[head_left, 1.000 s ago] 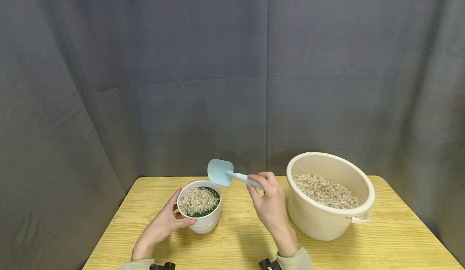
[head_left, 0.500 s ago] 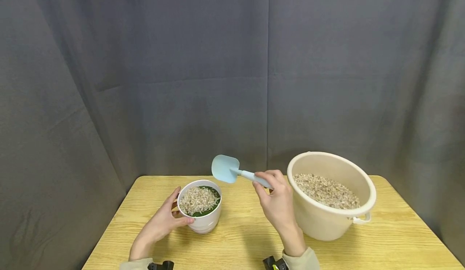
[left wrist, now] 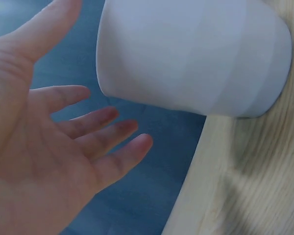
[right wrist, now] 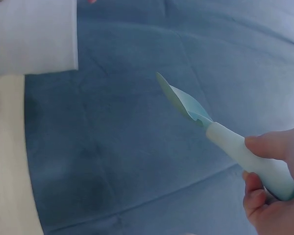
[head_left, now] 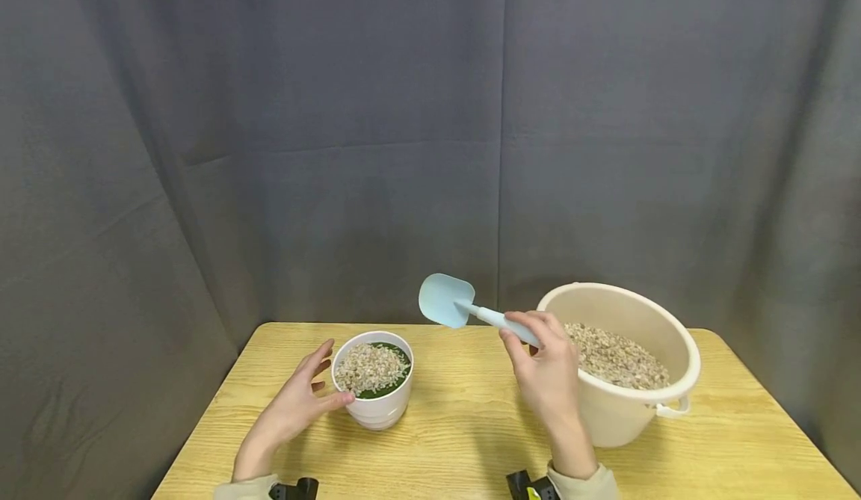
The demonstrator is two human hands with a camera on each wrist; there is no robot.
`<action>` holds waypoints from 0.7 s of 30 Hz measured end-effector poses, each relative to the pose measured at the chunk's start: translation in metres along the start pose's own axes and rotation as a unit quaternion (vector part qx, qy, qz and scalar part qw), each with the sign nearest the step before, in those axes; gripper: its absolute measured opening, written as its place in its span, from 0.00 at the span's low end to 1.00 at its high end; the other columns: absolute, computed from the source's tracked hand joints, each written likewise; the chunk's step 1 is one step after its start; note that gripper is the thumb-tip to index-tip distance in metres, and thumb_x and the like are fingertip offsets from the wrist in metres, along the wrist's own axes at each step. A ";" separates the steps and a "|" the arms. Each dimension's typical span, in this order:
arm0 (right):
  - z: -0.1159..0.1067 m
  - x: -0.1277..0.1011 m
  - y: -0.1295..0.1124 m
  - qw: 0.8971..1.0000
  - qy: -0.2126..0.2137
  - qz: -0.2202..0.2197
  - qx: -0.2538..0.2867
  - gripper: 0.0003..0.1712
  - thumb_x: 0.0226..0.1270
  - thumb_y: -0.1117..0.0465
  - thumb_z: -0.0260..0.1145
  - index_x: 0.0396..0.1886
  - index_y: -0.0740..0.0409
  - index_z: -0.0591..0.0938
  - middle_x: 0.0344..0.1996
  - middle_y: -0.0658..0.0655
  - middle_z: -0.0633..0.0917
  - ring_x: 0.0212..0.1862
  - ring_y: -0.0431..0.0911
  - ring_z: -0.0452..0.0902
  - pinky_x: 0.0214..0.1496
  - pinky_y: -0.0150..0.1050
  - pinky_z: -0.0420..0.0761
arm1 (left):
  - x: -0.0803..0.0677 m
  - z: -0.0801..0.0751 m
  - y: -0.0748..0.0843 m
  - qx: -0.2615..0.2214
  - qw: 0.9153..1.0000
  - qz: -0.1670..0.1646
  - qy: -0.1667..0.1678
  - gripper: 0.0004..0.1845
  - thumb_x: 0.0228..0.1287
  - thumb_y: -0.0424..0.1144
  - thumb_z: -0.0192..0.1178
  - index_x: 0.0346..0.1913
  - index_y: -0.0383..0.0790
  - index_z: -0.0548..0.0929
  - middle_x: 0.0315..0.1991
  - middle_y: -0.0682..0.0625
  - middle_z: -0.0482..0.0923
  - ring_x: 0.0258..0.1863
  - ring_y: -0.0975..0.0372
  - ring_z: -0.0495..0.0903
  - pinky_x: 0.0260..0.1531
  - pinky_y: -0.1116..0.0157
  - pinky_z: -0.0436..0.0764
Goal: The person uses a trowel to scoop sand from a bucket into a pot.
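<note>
Pale blue scoop [head_left: 447, 300], one: we find it aloft over the table [head_left: 444, 459], between pot [head_left: 380, 412] and bucket [head_left: 613, 419], blade leftward, handle [head_left: 499, 318] sloping down to the right.

Right hand [head_left: 546, 377], one: grip clamped on the handle, thumb to one side, fingers curled on the other. We record the forearm rising from the near edge, the hand in front of the bucket's left side in the head view.

Left hand [head_left: 291, 409], one: grip apart, fingers spread and lightly bent, palm facing the pot. In the left wrist view we see a gap between the four fingers and the wall. The thumb reaches to the near rim; we cannot tell whether it touches.

Pot, white, one: upright on the table, just beside the left hand; pale granules [head_left: 370, 368] over a green layer.

Bucket, cream, one: standing on the table at the right, well apart from the pot; granules within, white handle-end [head_left: 673, 408] at the near right rim.

Curtain [head_left: 377, 149], grey: hung behind.
</note>
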State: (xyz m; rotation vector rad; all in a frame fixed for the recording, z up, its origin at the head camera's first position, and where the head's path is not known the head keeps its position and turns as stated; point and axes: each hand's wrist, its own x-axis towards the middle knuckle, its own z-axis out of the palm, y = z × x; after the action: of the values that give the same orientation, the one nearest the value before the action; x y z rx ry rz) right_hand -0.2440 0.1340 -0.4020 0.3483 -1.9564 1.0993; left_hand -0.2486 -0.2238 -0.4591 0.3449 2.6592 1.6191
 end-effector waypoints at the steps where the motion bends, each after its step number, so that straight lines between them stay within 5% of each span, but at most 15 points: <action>1: -0.003 0.001 0.000 1.000 0.003 0.007 0.002 0.13 0.53 0.72 0.75 0.39 0.58 0.88 0.35 0.52 0.83 0.25 0.47 0.71 0.26 0.27 0.67 | 0.000 0.000 0.002 0.008 1.000 0.004 0.006 0.53 0.54 0.43 0.75 0.76 0.36 0.53 0.74 0.35 0.51 0.70 0.41 0.56 0.64 0.44 0.66; 8: -0.026 0.010 0.003 0.999 0.011 0.041 0.005 0.13 0.56 0.72 0.73 0.41 0.59 0.88 0.34 0.50 0.81 0.28 0.42 0.69 0.28 0.27 0.67 | -0.003 0.003 0.018 0.064 0.996 0.040 0.052 0.49 0.54 0.44 0.75 0.75 0.40 0.59 0.72 0.38 0.57 0.70 0.44 0.59 0.62 0.47 0.70; 21: -0.068 0.028 0.021 0.999 0.028 0.027 -0.033 0.12 0.56 0.72 0.74 0.41 0.61 0.88 0.34 0.52 0.83 0.28 0.37 0.71 0.28 0.22 0.69 | -0.001 0.016 0.049 0.068 0.993 0.071 0.059 0.43 0.57 0.47 0.72 0.73 0.42 0.65 0.70 0.42 0.62 0.65 0.45 0.67 0.61 0.48 0.71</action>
State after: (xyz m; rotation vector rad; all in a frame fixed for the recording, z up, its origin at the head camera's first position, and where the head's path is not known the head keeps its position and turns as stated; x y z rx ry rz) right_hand -0.2371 0.2050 -0.3746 0.2270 -1.9580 1.0645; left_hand -0.2363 -0.1885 -0.4233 0.4642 2.9040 1.5415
